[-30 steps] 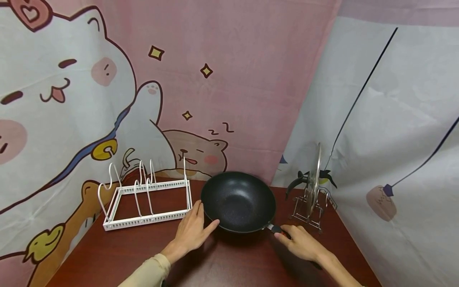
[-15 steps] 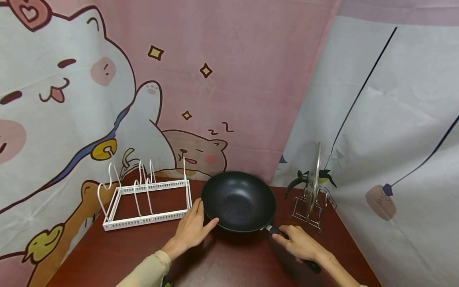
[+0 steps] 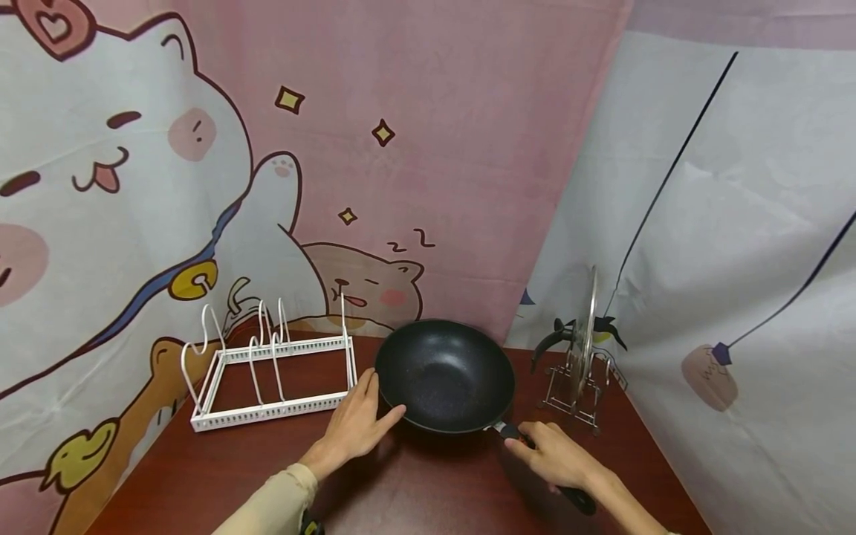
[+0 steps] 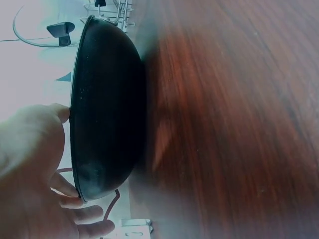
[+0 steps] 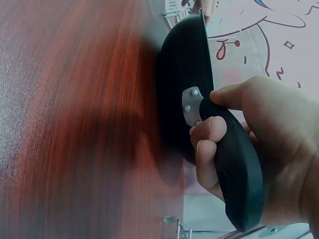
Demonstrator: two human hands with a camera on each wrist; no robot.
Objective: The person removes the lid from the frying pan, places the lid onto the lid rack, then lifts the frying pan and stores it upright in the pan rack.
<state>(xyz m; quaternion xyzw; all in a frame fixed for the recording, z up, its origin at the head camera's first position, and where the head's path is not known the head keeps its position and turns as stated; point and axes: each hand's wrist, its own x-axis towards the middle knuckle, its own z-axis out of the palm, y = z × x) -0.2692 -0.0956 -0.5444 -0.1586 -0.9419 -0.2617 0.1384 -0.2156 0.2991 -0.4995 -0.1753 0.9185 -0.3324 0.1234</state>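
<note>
A black wok (image 3: 444, 375) sits upright on the dark red table (image 3: 435, 490), its long handle pointing to the near right. My right hand (image 3: 558, 453) grips that handle (image 5: 241, 179); in the right wrist view the fingers curl round it, and the thumb lies near the wok's rim. My left hand (image 3: 354, 423) is spread at the wok's near left side. Its thumb and fingertips touch the rim in the left wrist view, with the fingers fairly straight and not wrapped round anything.
A white rack (image 3: 277, 405) with upright dividers stands on the left, close to my left hand. To the right, a wire stand (image 3: 571, 407) holds an upright glass lid (image 3: 588, 342) with a black handle. Printed curtains hang behind and on both sides.
My right hand has shifted slightly left on the handle, and more of the handle's end shows below it. The wok and my left hand have hardly moved.
</note>
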